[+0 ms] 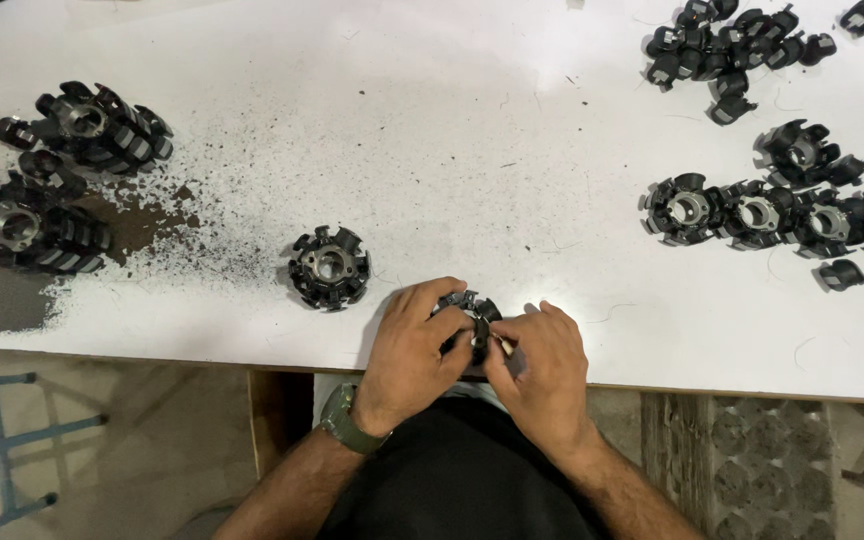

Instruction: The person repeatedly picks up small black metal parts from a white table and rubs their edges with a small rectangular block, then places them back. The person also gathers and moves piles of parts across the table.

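Both hands gripped 1 black toothed ring part (pixel 472 318) at the near edge of the white table (pixel 472 140): the left hand (pixel 414 345) closed over its left side, the right hand (pixel 542 362) pinching its right side. Just beside it to the left lay a single similar part (pixel 329 267). Stacked parts (pixel 47 185) crowded the left edge amid dark grit (pixel 167 235); a row of parts (pixel 782 212) and small black pieces (pixel 727 50) filled the right. The middle stayed bare.
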The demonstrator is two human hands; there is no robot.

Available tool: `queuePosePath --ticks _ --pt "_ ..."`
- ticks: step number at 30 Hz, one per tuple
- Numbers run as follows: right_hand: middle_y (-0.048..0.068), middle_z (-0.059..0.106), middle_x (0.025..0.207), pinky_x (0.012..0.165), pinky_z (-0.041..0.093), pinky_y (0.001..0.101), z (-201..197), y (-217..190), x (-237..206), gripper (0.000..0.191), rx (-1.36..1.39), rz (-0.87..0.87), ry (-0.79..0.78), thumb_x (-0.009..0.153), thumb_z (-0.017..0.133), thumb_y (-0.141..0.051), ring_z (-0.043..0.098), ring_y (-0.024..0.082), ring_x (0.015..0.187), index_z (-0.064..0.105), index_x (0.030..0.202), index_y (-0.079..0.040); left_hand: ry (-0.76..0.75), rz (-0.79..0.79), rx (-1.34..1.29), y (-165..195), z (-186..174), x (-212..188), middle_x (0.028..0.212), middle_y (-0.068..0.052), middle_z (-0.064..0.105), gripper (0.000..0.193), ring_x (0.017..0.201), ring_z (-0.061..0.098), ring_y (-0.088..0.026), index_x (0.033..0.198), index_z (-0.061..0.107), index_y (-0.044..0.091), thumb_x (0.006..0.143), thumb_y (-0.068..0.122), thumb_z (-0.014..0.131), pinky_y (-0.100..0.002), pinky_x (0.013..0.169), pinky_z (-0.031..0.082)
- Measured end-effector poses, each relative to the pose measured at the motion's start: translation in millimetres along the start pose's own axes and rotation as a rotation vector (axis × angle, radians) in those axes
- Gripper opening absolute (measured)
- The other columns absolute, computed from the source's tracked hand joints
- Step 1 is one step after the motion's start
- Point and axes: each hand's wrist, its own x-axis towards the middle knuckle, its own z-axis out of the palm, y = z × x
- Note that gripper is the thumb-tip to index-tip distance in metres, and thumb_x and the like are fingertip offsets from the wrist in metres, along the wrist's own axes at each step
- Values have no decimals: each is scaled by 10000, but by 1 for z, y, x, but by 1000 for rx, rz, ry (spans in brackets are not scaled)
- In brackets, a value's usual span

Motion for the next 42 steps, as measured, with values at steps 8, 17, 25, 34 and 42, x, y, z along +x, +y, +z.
queuePosePath --ticks 8,17,25,34,42 --pt "66 670 824 1055 505 522 -7 -4 7 181 45 38 -67 831 770 -46 672 225 779 657 972 -54 54 -75 32 5 13 2 1279 -96 658 120 1177 613 -303 953 730 68 839 102 752 -460 1002 470" --pt "70 726 937 1042 535 497 -1 -5 -2 203 66 70 22 848 770 -42 715 249 894 657 1015 -58 86 -87 51 2 22 0 1235 -110 647 90 1141 591 -321 819 636 42 805 71 720 -504 1000 442" --pt "78 712 922 1040 508 522 -1 -8 4 223 -3 12 -34 819 777 -24 707 269 902 662 1006 -62 116 -76 45 -2 26 -5 1233 -103 641 99 1147 595 -315 826 629 44 794 64 721 -506 1004 442" --pt "99 671 851 1082 490 561 -6 -8 10 189 -38 -9 -102 825 755 -33 697 298 876 657 986 -40 135 -94 24 2 14 -1 1277 -133 617 111 1165 597 -324 889 636 43 829 60 728 -479 977 488" --pt "109 699 938 1107 492 544 3 6 -1 177 77 51 57 894 722 -20 692 303 914 619 1038 -32 17 -25 141 1 -15 8 1254 -146 575 235 1102 596 -349 942 650 22 820 168 788 -469 872 523"
